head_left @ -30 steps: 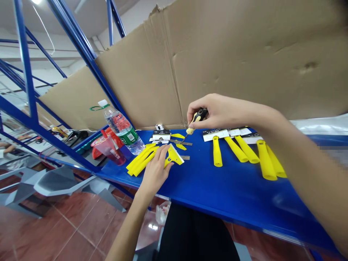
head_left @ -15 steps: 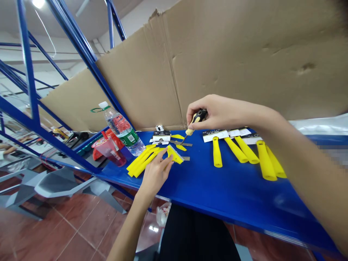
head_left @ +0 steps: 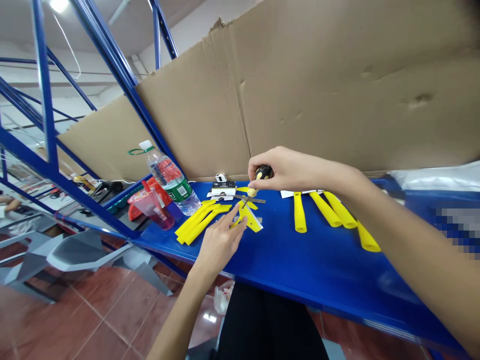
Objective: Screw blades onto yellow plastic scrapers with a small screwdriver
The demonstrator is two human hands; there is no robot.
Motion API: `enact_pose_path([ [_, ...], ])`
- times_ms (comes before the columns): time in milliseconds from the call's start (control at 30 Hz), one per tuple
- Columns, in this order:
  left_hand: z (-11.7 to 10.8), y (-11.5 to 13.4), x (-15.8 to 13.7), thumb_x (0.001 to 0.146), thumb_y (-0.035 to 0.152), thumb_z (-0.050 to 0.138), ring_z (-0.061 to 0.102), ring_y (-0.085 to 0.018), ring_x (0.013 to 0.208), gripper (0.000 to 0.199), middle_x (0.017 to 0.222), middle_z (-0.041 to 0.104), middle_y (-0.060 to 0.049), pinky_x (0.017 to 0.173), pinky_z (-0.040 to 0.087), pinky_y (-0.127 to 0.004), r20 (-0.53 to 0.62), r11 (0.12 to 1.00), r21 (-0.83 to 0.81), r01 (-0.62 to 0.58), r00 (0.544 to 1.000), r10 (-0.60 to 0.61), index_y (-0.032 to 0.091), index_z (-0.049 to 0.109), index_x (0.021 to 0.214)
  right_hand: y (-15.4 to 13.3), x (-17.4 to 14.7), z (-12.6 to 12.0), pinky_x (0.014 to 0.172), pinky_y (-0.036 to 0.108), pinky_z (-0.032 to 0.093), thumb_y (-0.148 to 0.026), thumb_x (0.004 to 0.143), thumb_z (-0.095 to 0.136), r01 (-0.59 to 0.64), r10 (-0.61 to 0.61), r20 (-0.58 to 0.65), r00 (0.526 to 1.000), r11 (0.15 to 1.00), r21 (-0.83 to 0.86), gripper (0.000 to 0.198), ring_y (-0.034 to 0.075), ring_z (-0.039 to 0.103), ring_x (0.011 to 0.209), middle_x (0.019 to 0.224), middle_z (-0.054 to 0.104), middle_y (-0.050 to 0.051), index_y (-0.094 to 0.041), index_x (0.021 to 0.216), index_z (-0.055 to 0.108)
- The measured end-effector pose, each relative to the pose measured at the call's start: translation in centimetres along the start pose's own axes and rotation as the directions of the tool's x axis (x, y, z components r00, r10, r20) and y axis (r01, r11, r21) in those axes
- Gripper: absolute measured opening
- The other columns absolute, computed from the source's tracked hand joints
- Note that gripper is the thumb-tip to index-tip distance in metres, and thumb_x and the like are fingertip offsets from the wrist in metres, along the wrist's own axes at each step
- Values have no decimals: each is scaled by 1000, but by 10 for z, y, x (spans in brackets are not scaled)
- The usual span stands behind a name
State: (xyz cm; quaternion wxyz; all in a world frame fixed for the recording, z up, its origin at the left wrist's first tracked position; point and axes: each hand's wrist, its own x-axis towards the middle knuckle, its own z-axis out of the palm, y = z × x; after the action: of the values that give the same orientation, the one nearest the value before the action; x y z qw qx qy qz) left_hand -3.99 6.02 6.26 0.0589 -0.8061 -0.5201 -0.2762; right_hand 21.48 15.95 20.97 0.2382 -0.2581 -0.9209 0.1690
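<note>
My right hand [head_left: 268,167] is wrapped round the black and cream handle of a screwdriver [head_left: 252,192]. Its shaft points down and to the left, and the tip is at the yellow scraper head [head_left: 250,218]; whether it sits in a screw is too small to tell. My left hand [head_left: 221,240] grips that scraper head between thumb and fingers, low over the blue table [head_left: 285,260]. Just left of it lie several yellow handles [head_left: 198,222]. Behind the head are flat metal blades [head_left: 258,201] and another yellow piece [head_left: 243,189].
A water bottle [head_left: 174,182] and a pink cup [head_left: 155,210] stand at the left. A small black and white box [head_left: 224,188] is at the back. Several yellow sleeves [head_left: 299,215] with cards lie right, partly under my forearm. A cardboard sheet [head_left: 318,90] walls the back.
My right hand has come down and left, bringing the screwdriver tip to the scraper head. The scraper head has shifted slightly right and turned in my left hand.
</note>
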Motion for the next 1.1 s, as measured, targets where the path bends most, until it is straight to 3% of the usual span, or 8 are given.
enact_pose_path([
  [300, 3, -1, 0, 107, 27, 63, 78, -35, 116, 25, 153, 69, -14, 99, 65, -53, -1, 999, -33, 5, 1000, -5, 32, 84, 119, -2, 3, 4, 73, 34, 44, -38, 91, 78, 50, -51, 75, 996, 998, 23, 17, 21, 66, 82, 99, 79, 6, -23, 97, 78],
  [500, 6, -2, 2, 107, 19, 62, 79, -32, 111, 26, 154, 69, -15, 91, 69, -48, -1, 970, 197, -145, 989, 148, 26, 81, 123, -1, 3, 4, 73, 33, 44, -38, 93, 75, 44, -42, 82, 996, 999, -22, 17, 20, 66, 82, 99, 79, 6, -22, 101, 78],
  [700, 9, 3, 0, 106, 14, 62, 81, -27, 99, 26, 155, 68, -17, 89, 70, -43, -4, 895, 369, -249, 963, 270, 21, 79, 125, -4, 9, 11, 67, 33, 36, -35, 100, 71, -61, 69, 30, 997, 975, -213, 16, 19, 59, 71, 84, 74, 7, -19, 100, 74],
  [800, 11, 5, 1, 106, 15, 63, 82, -28, 99, 25, 152, 70, -18, 90, 70, -44, 3, 895, 361, -262, 960, 280, 19, 79, 124, -10, 9, 15, 69, 31, 38, -26, 97, 73, 21, 1, 107, 994, 980, -197, 8, 19, 62, 78, 93, 76, 7, -19, 101, 74],
  [900, 14, 4, 3, 106, 16, 63, 82, -28, 97, 25, 150, 71, -19, 86, 71, -43, -1, 904, 344, -252, 963, 269, 17, 79, 125, -13, 7, 18, 72, 29, 40, -14, 93, 71, 142, -119, 201, 972, 984, -103, 15, 19, 65, 86, 104, 77, 6, -21, 106, 74],
  [1100, 11, -1, 1, 103, 11, 66, 81, -31, 105, 28, 152, 69, -20, 92, 70, -48, -6, 890, 375, -260, 959, 283, 18, 81, 125, -2, 7, 16, 67, 31, 36, -35, 99, 72, -5, 10, 35, 999, 991, -132, 22, 17, 57, 69, 89, 73, 5, -21, 116, 71],
])
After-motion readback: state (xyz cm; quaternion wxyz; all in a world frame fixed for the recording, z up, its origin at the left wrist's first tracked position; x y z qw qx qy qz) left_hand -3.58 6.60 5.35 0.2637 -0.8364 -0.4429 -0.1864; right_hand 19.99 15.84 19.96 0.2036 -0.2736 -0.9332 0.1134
